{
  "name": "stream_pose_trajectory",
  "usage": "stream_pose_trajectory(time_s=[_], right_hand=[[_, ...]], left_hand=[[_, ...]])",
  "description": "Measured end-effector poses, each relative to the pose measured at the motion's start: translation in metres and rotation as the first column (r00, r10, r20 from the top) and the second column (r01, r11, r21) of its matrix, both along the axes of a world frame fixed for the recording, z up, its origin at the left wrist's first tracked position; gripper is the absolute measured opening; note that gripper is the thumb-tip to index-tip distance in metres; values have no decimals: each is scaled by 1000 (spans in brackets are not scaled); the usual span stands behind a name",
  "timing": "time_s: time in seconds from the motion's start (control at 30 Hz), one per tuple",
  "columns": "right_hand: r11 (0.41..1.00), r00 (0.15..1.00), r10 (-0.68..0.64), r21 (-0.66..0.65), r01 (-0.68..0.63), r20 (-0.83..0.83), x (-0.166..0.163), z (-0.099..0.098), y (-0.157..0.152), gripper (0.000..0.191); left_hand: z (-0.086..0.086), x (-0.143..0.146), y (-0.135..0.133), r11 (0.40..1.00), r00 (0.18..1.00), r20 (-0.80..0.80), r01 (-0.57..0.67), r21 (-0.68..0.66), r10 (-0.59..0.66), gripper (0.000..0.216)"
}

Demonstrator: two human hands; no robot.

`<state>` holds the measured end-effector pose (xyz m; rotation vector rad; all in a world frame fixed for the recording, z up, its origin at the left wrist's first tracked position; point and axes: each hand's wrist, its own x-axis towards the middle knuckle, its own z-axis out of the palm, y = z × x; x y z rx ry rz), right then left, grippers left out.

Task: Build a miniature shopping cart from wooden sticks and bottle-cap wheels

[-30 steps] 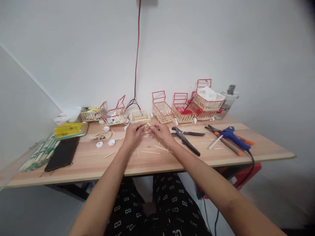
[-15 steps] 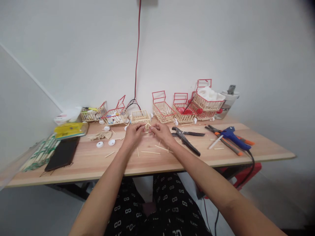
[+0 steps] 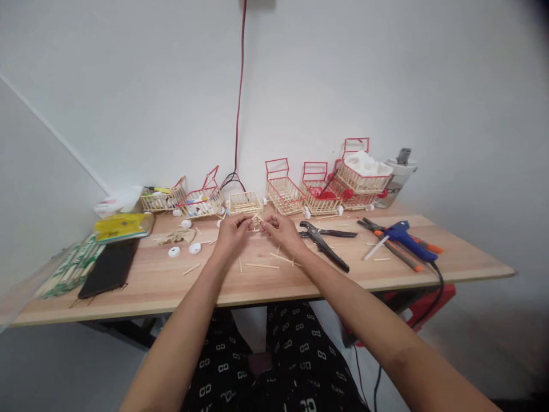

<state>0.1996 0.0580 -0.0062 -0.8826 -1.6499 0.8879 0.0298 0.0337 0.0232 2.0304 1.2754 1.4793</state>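
My left hand and my right hand are close together over the middle of the table, fingers pinched. Each grips short pale wooden sticks whose ends meet between the fingertips; how they are joined is too small to make out. Right behind my hands stands an unpainted stick basket with loose sticks in it. Several cut wooden sticks lie on the tabletop in front of and beside my hands. Two white wheels lie to the left of my left hand.
Stick carts with red trim line the wall. Black cutters, orange-handled pliers and a blue glue gun lie right on the wooden table. Left are a black phone, a yellow packet and bundled sticks.
The sticks between my fingertips have shifted slightly in angle, so the peak they formed looks more crossed. My hands stay in nearly the same place and nothing else has moved.
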Motion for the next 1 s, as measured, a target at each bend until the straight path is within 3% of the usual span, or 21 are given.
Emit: stream_pose_trajectory(time_s=[1.0], right_hand=[[998,999,19,-59,-22,-49,-1,6,-4,19]], left_hand=[[-2,1,2,1000,999,32,10,6,-11,24]])
